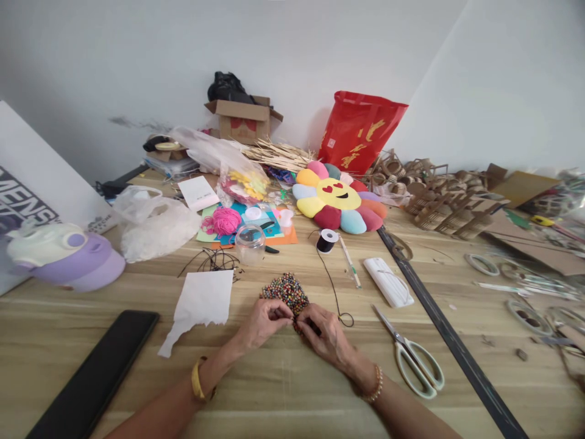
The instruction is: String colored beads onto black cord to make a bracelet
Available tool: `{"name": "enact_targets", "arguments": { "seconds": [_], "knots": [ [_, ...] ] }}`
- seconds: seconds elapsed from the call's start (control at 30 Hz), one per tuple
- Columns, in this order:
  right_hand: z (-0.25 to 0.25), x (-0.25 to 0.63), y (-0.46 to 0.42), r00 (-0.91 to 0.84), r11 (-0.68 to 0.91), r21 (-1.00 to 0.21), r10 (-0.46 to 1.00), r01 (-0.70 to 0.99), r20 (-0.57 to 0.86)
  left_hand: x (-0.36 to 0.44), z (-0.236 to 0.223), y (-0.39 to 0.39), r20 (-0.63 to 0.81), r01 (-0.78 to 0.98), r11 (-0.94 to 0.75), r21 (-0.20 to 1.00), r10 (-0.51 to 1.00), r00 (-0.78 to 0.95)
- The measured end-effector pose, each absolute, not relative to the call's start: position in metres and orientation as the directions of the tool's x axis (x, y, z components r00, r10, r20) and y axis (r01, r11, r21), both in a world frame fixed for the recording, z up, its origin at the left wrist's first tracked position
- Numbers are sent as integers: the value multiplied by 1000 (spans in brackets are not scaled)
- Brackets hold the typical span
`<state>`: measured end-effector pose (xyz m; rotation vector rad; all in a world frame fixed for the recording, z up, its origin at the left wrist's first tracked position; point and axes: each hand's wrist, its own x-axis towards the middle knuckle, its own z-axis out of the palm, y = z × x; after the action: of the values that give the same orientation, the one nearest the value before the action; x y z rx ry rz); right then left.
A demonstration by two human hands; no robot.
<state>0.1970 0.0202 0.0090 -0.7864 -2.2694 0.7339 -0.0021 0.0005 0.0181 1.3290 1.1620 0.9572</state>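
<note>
A heap of small multicoloured beads [286, 289] lies on the wooden table [283, 396] right in front of me. At the near edge of the heap, my left hand [262, 323] is closed in a pinch, thumb against fingertips. My right hand [326, 334] is beside it with curled fingers, closed at the beads, its fingertips almost meeting those of the left. Whatever sits between the fingers is too small to make out. Behind the heap stands a spool of black cord [327, 240], its loose end trailing toward my right hand and curling on the table.
White-handled scissors [414, 360] lie to the right, near a white packet [388, 281]. Torn white paper [203, 299] and a black slab-like object [98, 372] are on the left. Farther back are a clear jar [250, 244], pink yarn [225, 221] and a flower cushion [339, 198].
</note>
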Motion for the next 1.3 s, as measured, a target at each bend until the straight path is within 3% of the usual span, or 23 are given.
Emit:
{"name": "enact_targets", "arguments": {
  "seconds": [1.3],
  "knots": [
    [5,198,20,-622,660,-704,673,261,400,1,12,-1,-62,167,27,986,977,205]
  ]
}}
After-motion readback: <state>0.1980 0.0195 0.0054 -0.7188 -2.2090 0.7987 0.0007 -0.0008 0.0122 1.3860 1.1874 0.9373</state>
